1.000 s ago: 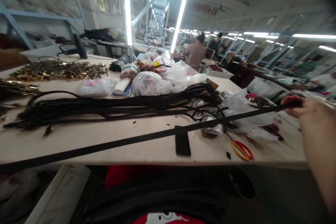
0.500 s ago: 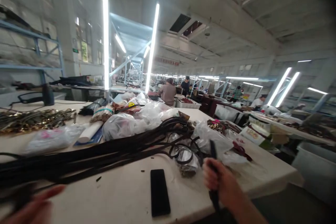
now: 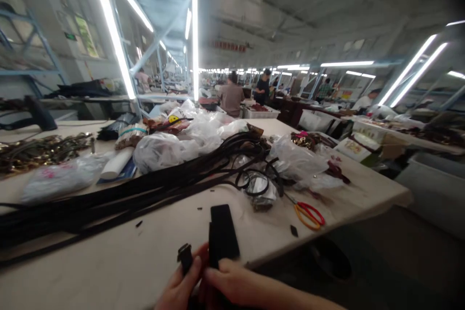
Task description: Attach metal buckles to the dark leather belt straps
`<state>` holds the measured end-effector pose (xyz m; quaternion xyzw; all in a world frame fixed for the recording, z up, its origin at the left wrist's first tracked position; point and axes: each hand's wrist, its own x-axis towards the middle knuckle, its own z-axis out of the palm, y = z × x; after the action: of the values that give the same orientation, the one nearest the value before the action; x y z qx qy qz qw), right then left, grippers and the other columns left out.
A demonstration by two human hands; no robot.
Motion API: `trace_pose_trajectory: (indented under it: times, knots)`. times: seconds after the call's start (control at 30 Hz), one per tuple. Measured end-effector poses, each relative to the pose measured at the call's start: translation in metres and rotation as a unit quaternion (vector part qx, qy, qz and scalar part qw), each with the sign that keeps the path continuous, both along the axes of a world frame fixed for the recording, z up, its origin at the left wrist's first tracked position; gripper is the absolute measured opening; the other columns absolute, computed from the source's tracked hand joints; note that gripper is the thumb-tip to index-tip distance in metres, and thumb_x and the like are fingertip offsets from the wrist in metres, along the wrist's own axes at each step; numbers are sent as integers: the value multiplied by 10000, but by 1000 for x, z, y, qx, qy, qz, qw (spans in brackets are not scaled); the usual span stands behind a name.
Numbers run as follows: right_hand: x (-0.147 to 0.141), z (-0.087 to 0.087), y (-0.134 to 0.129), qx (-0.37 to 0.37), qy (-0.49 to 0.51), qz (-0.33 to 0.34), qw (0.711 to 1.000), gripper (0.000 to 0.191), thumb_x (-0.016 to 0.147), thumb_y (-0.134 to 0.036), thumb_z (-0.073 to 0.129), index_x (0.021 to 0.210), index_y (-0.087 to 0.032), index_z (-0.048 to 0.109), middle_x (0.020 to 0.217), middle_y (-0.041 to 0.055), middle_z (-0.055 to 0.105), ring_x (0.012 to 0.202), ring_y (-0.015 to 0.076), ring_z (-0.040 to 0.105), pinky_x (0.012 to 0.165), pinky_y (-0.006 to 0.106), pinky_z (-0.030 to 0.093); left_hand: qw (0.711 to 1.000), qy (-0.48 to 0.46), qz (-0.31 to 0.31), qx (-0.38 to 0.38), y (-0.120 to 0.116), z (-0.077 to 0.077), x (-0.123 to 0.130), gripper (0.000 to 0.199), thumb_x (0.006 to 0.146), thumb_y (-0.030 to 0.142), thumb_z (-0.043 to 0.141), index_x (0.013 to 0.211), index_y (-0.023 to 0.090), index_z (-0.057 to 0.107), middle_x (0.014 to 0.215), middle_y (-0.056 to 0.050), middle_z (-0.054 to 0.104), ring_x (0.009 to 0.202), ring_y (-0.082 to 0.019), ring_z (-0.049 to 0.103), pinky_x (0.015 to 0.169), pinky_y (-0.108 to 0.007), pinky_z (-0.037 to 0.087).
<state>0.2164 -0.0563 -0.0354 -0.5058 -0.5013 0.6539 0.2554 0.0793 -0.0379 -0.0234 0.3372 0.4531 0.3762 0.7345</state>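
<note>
My left hand [image 3: 185, 281] is closed around a black belt near its dark buckle end [image 3: 184, 254]. Close beside it, my right hand [image 3: 227, 278] pinches another part of the black strap, whose flat end [image 3: 213, 242] sticks up from the fingers. The part of the belt between and below the hands is hidden. Directly behind the strap end lies a black phone [image 3: 227, 227], flat on the pale table [image 3: 145, 256]. Farther back, a long bundle of dark straps [image 3: 156, 179] stretches across the table.
Red and yellow-handled scissors [image 3: 308, 215] lie near the right table edge beside a small black scrap [image 3: 294, 230]. Clear plastic bags [image 3: 160, 152] and a coiled strap [image 3: 254, 184] sit behind. Metal buckles [image 3: 43, 152] are piled at left; a grey bin [image 3: 432, 189] stands right.
My hands have come together in front of the phone, the right moving left and the left moving right. Scissors now show where my right hand was. The view has tilted down.
</note>
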Motion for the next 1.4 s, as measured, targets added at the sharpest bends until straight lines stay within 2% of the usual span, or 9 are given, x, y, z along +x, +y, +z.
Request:
trace_pose_trajectory:
  times: [0.07,0.17,0.3,0.4,0.5,0.67,0.83,1.03,1.4]
  knots:
    - [0,0,-2,52,-16,71,996,467,857,-457,333,834,-113,647,604,22,567,557,115,536,565,232,454,999,17,-38,-27,5,-2,3,470,557,503,755,886,178,671,820,-61,674,860,-245,616,789,-305,494]
    - [26,3,1,162,-126,127,971,337,799,-417,515,1033,-195,613,884,17,648,794,136,590,716,218,468,997,7,-65,-47,18,-4,-6,381,644,484,706,824,157,630,611,3,579,620,-148,565,595,-238,469]
    - [103,-12,22,164,-326,-42,930,332,874,-285,381,1130,-147,541,1085,104,587,993,206,539,875,330,409,1000,-17,-12,-21,34,-1,-29,360,679,450,692,831,151,560,476,79,396,408,-58,327,435,-194,338]
    - [153,-37,47,162,-463,-153,858,317,860,-152,318,1073,-90,544,1111,161,534,1069,236,475,934,382,335,999,21,-45,-11,33,-1,-33,410,682,503,665,815,145,515,451,84,367,399,-63,305,424,-205,299]
    - [175,-62,66,157,-542,-174,807,235,840,-186,415,985,-103,580,1024,152,556,1002,244,511,876,360,366,995,50,-86,1,26,-3,-30,447,677,550,640,805,153,478,457,82,385,399,-72,330,441,-224,306]
    - [183,-85,69,154,-606,-144,767,191,773,-219,563,924,-111,607,968,142,566,904,239,552,782,325,397,993,69,-98,23,15,-4,-37,413,707,532,609,826,170,451,471,88,391,402,-76,334,455,-235,302]
    - [197,-87,64,162,-617,-105,762,200,802,-266,554,936,-124,600,1005,91,560,911,181,541,799,309,407,987,104,-122,33,4,-5,-43,393,733,527,570,813,156,467,481,78,404,428,-83,362,473,-240,302]
    - [207,-81,64,173,-593,-89,782,175,811,-290,561,827,-118,592,920,51,594,862,159,548,803,349,423,984,95,-141,60,-6,-5,-48,320,789,480,514,826,167,460,491,82,397,431,-85,369,472,-238,294]
    - [214,-85,69,182,-398,-297,849,269,707,-373,523,748,-129,630,664,49,634,629,161,545,587,257,389,983,96,-154,39,-5,-7,-42,381,753,533,521,818,161,469,479,79,384,415,-88,359,462,-240,315]
